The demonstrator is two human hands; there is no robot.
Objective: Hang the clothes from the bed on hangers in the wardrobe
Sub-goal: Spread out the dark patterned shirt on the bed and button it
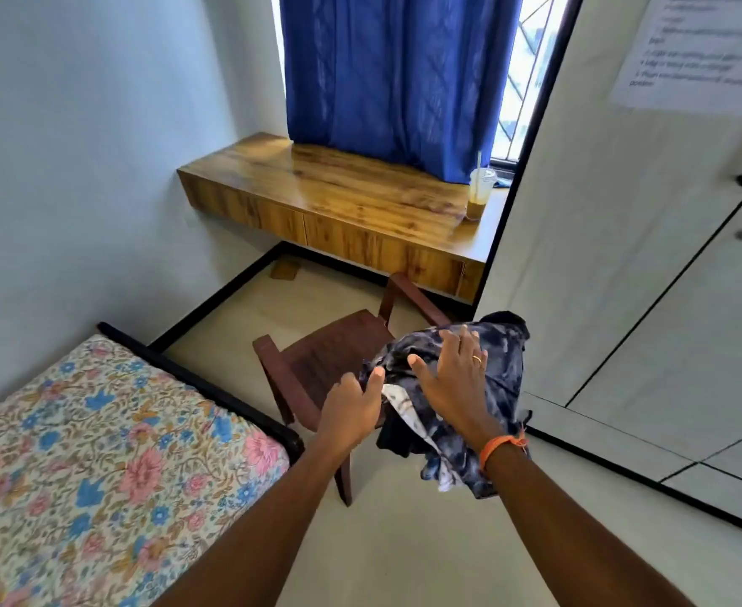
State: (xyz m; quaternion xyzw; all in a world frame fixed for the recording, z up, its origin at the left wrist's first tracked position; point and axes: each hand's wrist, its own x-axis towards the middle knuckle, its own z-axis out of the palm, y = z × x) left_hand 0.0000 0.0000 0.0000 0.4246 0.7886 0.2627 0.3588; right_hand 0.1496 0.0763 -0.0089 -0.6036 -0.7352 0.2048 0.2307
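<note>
— Where is your garment?
— Your left hand [353,403] pinches the dark tie-dye garment [483,387] above the chair [316,365]; your right hand [452,378] lies flat on it.
— Any writing?
— The wardrobe [623,256] notice [701,50] is too blurred to read.

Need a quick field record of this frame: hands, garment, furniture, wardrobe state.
left hand: grips the garment's edge, thumb on top
right hand: fingers spread flat on the garment
garment: dark tie-dye cloth, bunched, held in the air above the chair
chair: brown, beside the bed
bed: floral sheet, no clothes in the visible part
wardrobe: doors closed
desk: holds a cup with a straw
hangers: none in view
</note>
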